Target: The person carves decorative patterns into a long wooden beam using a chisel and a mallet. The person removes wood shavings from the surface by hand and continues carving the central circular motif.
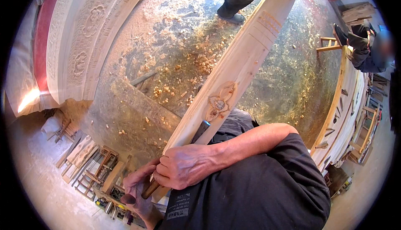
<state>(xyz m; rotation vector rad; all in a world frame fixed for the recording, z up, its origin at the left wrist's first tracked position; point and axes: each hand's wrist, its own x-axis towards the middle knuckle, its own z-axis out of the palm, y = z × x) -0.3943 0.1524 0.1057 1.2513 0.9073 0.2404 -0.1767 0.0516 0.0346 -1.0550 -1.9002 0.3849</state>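
A long pale plank runs diagonally from the top right down to my hands, with a carved flower motif and, below that, a small blue item. My right hand is closed on a brown wooden-handled tool by the plank's near end; the tool's working end is hidden. Beside it, lower and to the left, my left hand has curled fingers round something partly hidden by the right hand; I cannot tell whether that is the handle or the wood.
Carved panels stand at upper left. A co-worker's legs are beyond the plank; another person is right, by a stool and long workbench with tools. Shavings litter the floor; timber pieces lie lower left.
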